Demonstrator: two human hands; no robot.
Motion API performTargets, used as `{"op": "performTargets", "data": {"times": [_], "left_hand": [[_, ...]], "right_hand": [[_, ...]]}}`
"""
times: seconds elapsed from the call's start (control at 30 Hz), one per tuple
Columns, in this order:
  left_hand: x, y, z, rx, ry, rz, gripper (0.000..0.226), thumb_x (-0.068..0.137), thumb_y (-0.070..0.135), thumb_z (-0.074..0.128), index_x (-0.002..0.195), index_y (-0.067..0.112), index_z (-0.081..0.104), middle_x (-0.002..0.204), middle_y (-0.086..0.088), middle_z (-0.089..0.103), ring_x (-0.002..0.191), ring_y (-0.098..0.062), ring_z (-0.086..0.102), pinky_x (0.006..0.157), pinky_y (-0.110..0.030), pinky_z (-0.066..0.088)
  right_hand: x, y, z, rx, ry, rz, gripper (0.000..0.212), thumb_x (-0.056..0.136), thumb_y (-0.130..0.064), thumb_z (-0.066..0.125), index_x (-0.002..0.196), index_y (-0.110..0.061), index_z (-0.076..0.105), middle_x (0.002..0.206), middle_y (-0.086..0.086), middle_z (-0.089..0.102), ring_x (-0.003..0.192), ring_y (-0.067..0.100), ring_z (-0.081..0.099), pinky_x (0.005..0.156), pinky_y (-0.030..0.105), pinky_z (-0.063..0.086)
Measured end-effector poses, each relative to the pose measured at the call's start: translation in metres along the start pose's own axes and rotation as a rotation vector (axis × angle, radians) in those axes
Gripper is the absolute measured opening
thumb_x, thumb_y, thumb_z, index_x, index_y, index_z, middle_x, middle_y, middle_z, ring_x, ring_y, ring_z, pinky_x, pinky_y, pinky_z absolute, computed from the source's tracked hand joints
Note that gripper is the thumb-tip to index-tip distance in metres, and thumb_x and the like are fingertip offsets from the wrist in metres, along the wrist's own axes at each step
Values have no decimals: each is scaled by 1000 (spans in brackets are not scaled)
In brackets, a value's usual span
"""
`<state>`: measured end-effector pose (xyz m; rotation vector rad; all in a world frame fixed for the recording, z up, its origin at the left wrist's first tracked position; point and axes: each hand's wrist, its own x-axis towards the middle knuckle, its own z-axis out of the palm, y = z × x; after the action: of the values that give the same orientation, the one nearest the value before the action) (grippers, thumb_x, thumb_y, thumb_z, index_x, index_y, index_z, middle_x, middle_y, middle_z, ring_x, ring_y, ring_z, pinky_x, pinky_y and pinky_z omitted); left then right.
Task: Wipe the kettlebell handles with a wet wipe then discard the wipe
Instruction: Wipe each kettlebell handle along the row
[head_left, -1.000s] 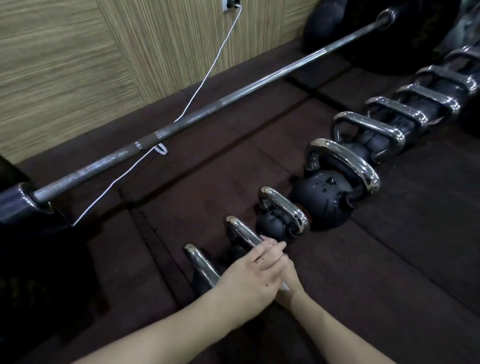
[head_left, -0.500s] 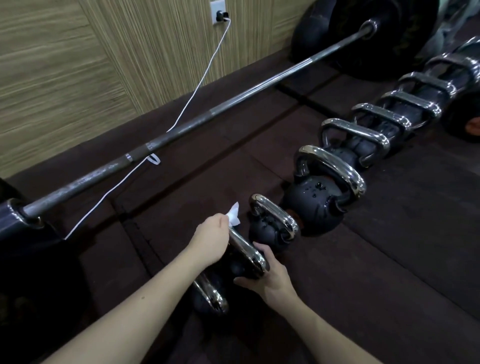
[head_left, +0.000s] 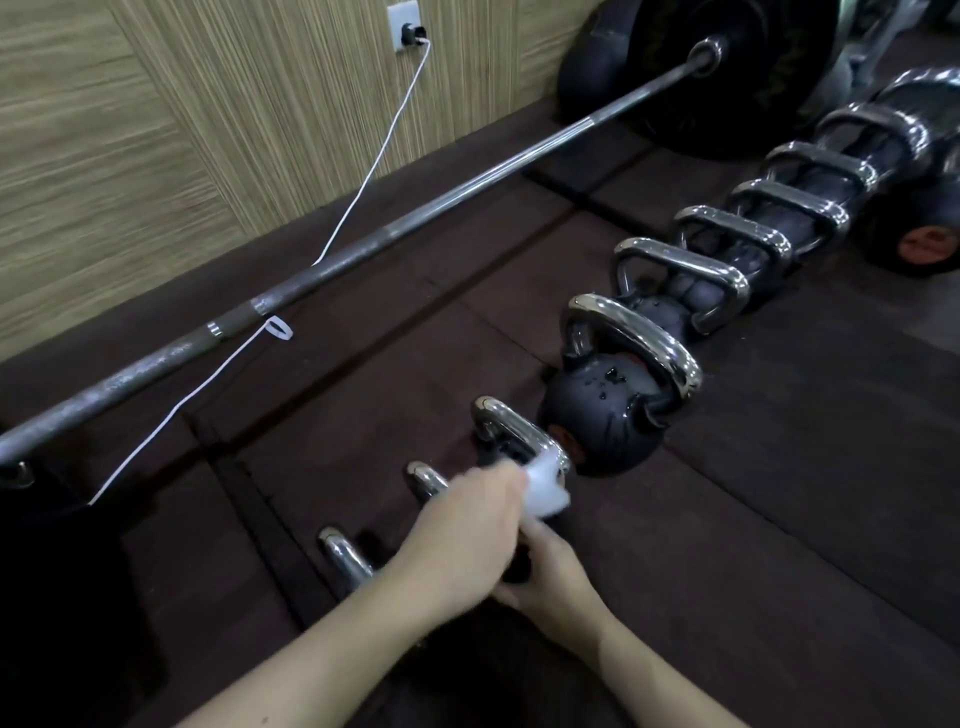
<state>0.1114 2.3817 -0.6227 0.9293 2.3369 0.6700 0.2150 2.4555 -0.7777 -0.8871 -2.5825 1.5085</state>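
Note:
Several black kettlebells with chrome handles stand in a row on the dark floor mat, small ones near me, larger ones (head_left: 602, 410) toward the far right. My left hand (head_left: 467, 525) is closed around a white wet wipe (head_left: 543, 488) and lies across the handle of the second small kettlebell (head_left: 426, 475), its wipe end reaching the right end of the third kettlebell's handle (head_left: 511, 428). My right hand (head_left: 550, 577) sits below it, gripping the second kettlebell's body, which is mostly hidden. The nearest kettlebell's handle (head_left: 345, 556) pokes out left of my forearm.
A long barbell (head_left: 363, 249) with black plates (head_left: 727, 67) lies along the wood-panelled wall. A white charging cable (head_left: 363, 182) runs from a wall socket (head_left: 408, 26) across the bar onto the mat. A dumbbell end (head_left: 924, 244) shows at the far right.
My left hand slid with the wipe from the far end of the second handle toward its near right end. The camera view shifted slightly; my right hand stayed on the kettlebell.

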Motion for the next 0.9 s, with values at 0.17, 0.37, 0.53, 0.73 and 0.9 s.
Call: {"op": "performTargets", "data": {"times": [0.17,0.37,0.53,0.73,0.9], "left_hand": [[51,-1,-39,-338,531,-41,41,104,20,35,63,21,35,81,-21,60,92,-40,60,75,-43,41],[96,-10,-28,-223,381,-214,29,106,10,36,104,0,62,104,-17,66,107,-39,61,80,-35,38],[96,-8,4,-387,127,-88,44,106,35,36,90,23,75,116,9,73,122,-17,59,105,-34,40],[80,-12,22,-8,214,295,36,109,23,39,111,10,73,140,2,63,152,-9,28,122,-23,20],[75,-16,42,234,284,667,30,96,23,51,95,11,78,103,-1,76,111,-17,63,107,-27,38]], "right_hand": [[12,11,-26,119,461,154,48,66,-42,92,95,-31,56,94,-12,64,89,3,63,77,23,53],[56,10,-28,268,318,120,110,48,-44,101,143,-35,48,138,-17,55,127,1,53,114,27,41],[59,9,-26,318,321,137,101,50,-36,102,139,-34,53,121,-18,70,113,-6,64,105,21,50],[53,-1,-32,372,314,100,86,57,-24,100,131,-32,58,115,-18,72,100,-19,63,80,-5,43],[51,-7,-33,189,271,167,48,63,-44,71,105,-23,59,89,-19,63,80,-8,60,64,-5,39]]}}
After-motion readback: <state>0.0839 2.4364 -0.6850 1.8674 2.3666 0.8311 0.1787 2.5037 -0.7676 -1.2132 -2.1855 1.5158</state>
